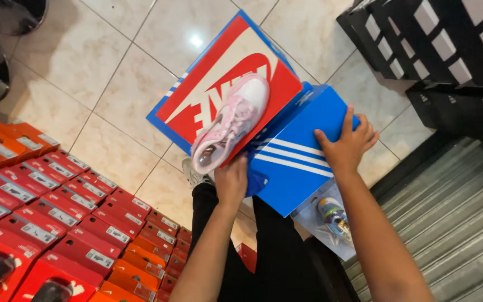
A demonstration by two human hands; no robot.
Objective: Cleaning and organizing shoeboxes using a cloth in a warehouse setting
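Currently, your left hand (231, 182) grips the lower edge of the red shoebox (219, 84), fingers curled under it, with the pink sneaker (231, 123) lying on its lid. Your right hand (347, 146) rests flat, fingers spread, on the blue striped box (297, 151) touching the red one. Below the blue box hangs a clear bag (331, 221). Red boxes (57, 223) are stacked to your left on the tiled floor (102, 67).

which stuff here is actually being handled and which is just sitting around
In hand:
- pink shoe, gripped at the heel by the left hand
- red box under the shoe
- blue striped box, with the right hand flat on it

Lying about:
- rows of red boxes
- black boxes
- bagged shoe
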